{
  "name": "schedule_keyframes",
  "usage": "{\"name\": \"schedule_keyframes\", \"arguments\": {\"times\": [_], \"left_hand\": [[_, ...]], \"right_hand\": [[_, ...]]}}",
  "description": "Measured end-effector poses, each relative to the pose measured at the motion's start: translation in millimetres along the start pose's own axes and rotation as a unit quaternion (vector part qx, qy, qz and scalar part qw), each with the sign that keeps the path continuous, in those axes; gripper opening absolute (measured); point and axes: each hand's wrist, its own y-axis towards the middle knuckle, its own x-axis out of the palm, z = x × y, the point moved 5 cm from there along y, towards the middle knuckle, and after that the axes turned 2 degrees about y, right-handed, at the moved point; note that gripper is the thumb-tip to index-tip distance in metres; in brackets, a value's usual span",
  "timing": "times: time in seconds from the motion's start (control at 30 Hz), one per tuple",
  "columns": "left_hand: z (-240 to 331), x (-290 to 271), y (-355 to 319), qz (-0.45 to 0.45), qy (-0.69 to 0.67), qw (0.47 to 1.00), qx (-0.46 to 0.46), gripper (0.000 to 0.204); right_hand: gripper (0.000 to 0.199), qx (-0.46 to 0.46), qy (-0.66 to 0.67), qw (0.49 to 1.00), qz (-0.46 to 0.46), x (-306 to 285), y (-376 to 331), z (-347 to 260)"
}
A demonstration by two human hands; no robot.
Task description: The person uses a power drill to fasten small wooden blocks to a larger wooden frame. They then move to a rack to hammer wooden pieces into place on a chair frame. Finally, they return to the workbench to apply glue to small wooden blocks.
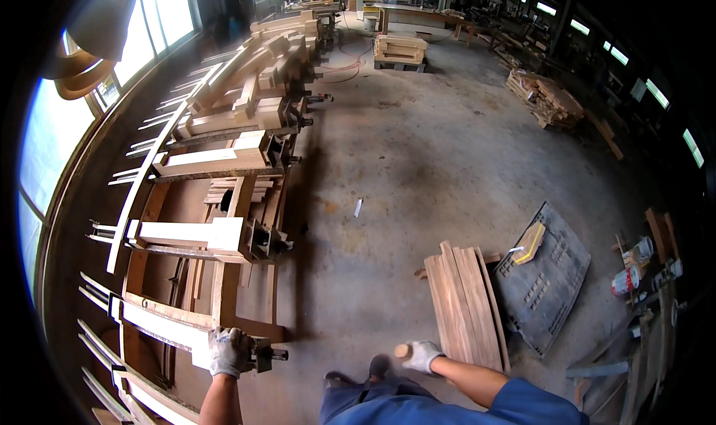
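Note:
My left hand (228, 350), in a grey work glove, rests on the end of a pale wooden block clamped in a metal bar clamp (262, 354) on the long rack at my left. My right hand (422, 355), also gloved, is closed round a short round wooden handle (403, 350); what is at the handle's other end is hidden. That hand hangs just beside the near end of a stack of brown boards (466, 307) lying on the concrete floor. My blue-clad legs and a dark shoe show below.
A long clamping rack (224, 160) with several clamped wood blocks runs along the windows on the left. A dark plastic pallet (548, 276) lies right of the boards, glue bottles (630, 272) beyond it. Lumber piles (548, 101) and a stacked pallet (400, 52) stand farther off.

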Motion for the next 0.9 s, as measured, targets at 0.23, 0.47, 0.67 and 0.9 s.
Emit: {"name": "schedule_keyframes", "arguments": {"times": [0.23,0.47,0.67,0.9], "left_hand": [[-0.7,-1.6,-1.1,0.003,0.001,1.0,0.006,0.018],[3.1,-4.8,0.4,-0.004,0.001,1.0,0.007,0.019],[-6.5,10.7,-1.1,-0.036,-0.02,0.999,-0.005,0.022],[-2.7,14.3,42.8,-0.156,-0.054,0.968,-0.187,0.029]], "right_hand": [[0.068,0.094,0.021,0.995,-0.03,27.0,-11.7,104.5],[0.071,0.223,0.018,0.971,-0.086,4.4,-0.5,126.8],[0.076,0.242,0.104,0.964,-0.035,-54.0,38.5,102.2],[0.078,0.199,0.051,0.978,0.022,-127.8,104.3,51.7]]}}
